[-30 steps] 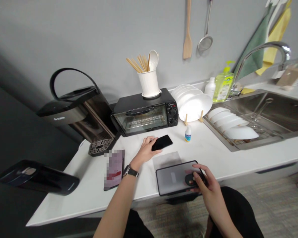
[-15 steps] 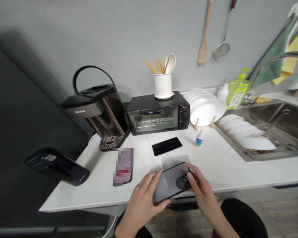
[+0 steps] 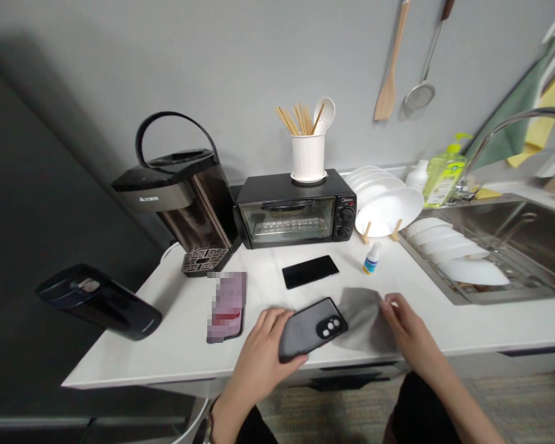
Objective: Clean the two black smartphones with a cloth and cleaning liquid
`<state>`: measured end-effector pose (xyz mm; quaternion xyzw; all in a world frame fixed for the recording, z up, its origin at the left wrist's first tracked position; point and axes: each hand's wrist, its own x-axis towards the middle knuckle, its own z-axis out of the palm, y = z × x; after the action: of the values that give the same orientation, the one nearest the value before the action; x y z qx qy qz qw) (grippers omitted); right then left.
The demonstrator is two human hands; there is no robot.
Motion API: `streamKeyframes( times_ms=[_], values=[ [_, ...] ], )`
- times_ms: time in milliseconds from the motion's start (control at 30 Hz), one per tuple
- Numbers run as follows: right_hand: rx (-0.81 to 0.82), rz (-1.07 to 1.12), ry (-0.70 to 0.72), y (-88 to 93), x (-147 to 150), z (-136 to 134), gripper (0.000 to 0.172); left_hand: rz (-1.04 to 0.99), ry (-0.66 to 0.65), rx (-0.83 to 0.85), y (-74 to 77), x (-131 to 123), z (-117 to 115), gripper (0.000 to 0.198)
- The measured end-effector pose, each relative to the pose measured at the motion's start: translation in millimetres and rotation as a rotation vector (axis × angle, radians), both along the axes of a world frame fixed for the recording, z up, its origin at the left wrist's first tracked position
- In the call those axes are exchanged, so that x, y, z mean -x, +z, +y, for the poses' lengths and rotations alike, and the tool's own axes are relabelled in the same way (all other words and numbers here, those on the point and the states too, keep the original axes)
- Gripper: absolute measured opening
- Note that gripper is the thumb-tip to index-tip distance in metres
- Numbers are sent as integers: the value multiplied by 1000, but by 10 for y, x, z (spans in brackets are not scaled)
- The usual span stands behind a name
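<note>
So the phone case (image 3: pixel 308 333) is right at the front edge of the worktop (image 3: pixel 176 357), camera end pointing right and a bit away from the person, with 3 pale round openings in a dark oval there. Long axis runs on a slant, near left to far right, back side up. Can't tell if it touches the worktop or hangs just above it.

Left hand (image 3: pixel 268 351) has the plain end: that grip is pinching the case, thumb along the near edge, fingers over the far edge, so most of the case sticks out to the right of it. Right hand (image 3: pixel 404 324) is well off the case, its grip pressed together on a corner of a thin grey cloth (image 3: pixel 363 317). The cloth's left side comes right up to the camera end.

Just beyond the case lies a black phone (image 3: pixel 311 272), sitting between it and the toaster oven (image 3: pixel 289 216). To the left there's a purple phone (image 3: pixel 231 302), partly pixelated, near the left hand. A small bottle (image 3: pixel 371 259) stands beyond the cloth, in front of the white plates (image 3: pixel 391 211). Nothing I can see blocks either hand.
</note>
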<state>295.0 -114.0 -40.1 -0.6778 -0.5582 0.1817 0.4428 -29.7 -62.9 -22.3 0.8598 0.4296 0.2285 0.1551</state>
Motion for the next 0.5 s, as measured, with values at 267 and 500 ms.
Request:
streamKeyframes(
  times_ms=[267, 500],
  values=[
    [-67, -218, 148, 219, 343, -26, 24, -28, -117, 25, -51, -567, 217, 87],
    [-169, -627, 234, -225, 559, 14, 43, -86, -152, 110, -49, -385, 185, 98]
  ],
)
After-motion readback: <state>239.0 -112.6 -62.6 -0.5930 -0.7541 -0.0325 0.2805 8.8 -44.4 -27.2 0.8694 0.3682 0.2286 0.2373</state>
